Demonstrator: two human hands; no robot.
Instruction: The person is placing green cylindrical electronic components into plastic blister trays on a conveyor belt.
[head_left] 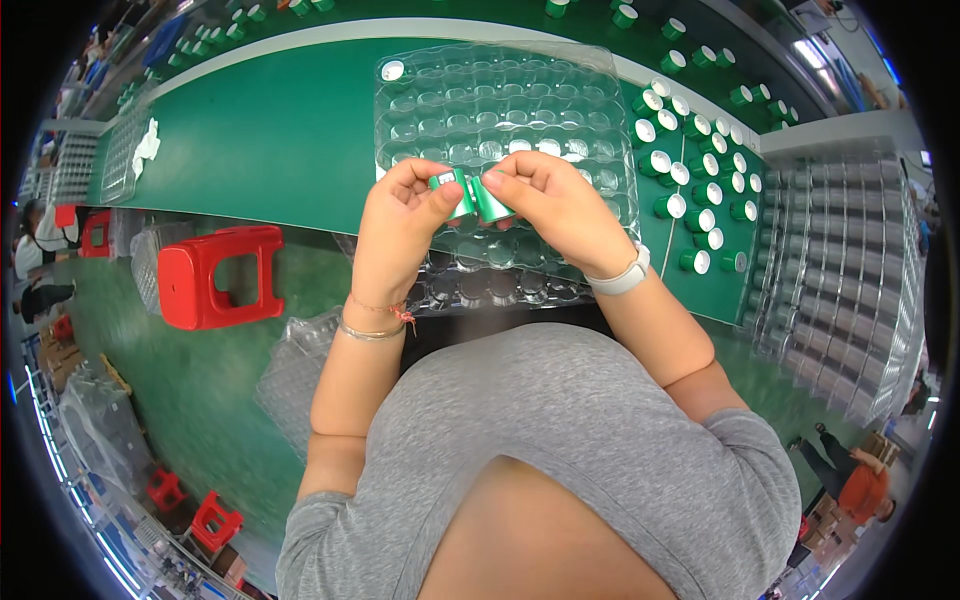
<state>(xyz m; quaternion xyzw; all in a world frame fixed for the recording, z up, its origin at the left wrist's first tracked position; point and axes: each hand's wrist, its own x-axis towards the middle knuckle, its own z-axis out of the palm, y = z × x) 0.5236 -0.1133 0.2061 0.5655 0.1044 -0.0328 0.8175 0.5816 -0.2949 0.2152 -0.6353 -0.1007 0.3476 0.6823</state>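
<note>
My left hand (400, 215) is closed on a small green cylindrical container (462, 198), gripped between thumb and fingers. Close beside it, my right hand (555, 205) pinches a second green container (492, 206). The two containers are tilted and nearly touching; I cannot tell whether they meet. Both hands are above the near part of a clear plastic tray (500, 85) with rows of round pockets. A white-topped container (392, 70) sits in the tray's far left corner pocket. Several green containers with white tops (703, 220) lie or stand to the right of the tray.
The green table (270, 120) runs left, with a crumpled white cloth (147, 145) on it. Stacked clear trays (840, 260) stand at the right. More green containers (673, 62) line the far strip. A red stool (190, 285) stands on the floor at left.
</note>
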